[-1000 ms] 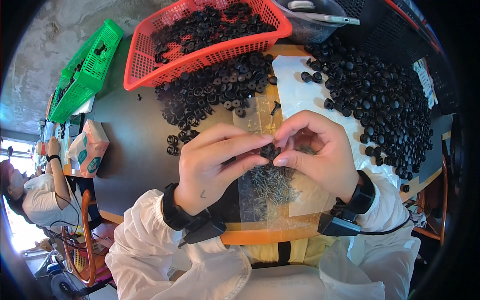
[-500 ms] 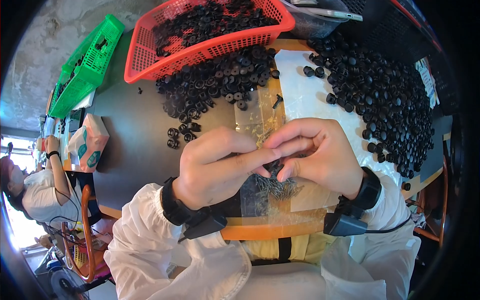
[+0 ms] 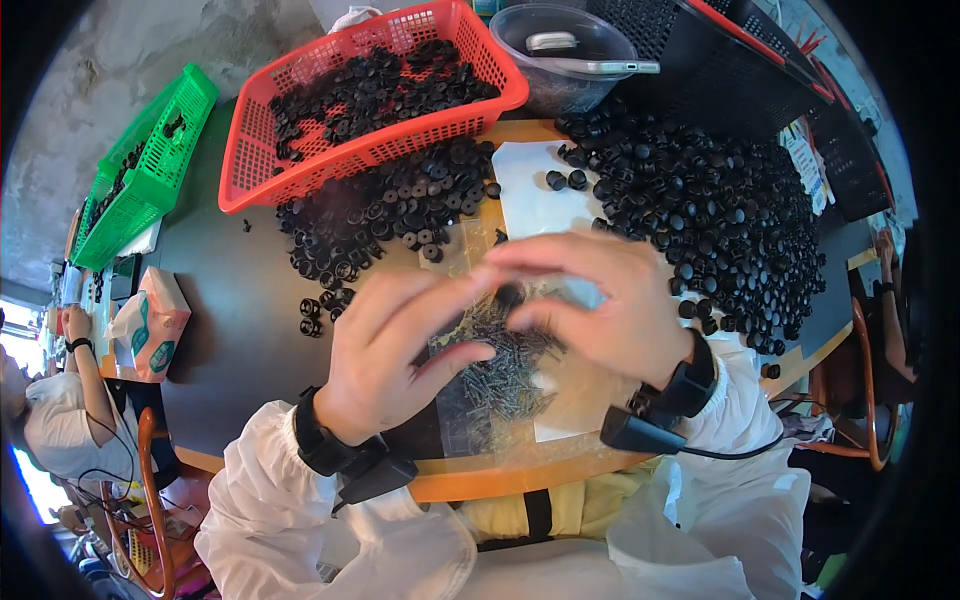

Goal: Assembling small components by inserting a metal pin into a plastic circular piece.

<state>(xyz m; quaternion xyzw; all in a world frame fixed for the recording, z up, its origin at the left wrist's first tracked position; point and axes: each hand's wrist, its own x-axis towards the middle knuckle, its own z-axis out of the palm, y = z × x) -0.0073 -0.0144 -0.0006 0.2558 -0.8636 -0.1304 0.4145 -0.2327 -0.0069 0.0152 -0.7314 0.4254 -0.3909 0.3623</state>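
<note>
My left hand (image 3: pixel 395 345) hovers over the near part of the table, fingers stretched out and thumb apart, with nothing visible in its grip. Facing it, my right hand (image 3: pixel 605 300) curls its index finger and thumb around a small black round part (image 3: pixel 509 296). Both hands are slightly blurred, and the left fingertips come close to the right ones. Below them lies a loose heap of thin metal screws (image 3: pixel 505 385) on clear plastic. Beyond the hands, black ring and disc parts (image 3: pixel 400 195) are piled up, and finished-looking black caps (image 3: pixel 740 210) spread at the right.
A red basket (image 3: pixel 370 160) of black parts stands behind the ring pile. Beside it are a clear tub (image 3: pixel 565 85) with a phone across it and black crates (image 3: pixel 680 70). Left are a green basket (image 3: pixel 150 180), a tissue pack (image 3: pixel 160 325) and a seated person (image 3: pixel 75 410).
My hands have drawn apart from their close pinch, showing the black part between them. The left thumb has opened away. The whole view has shifted, so the table things sit lower and further left.
</note>
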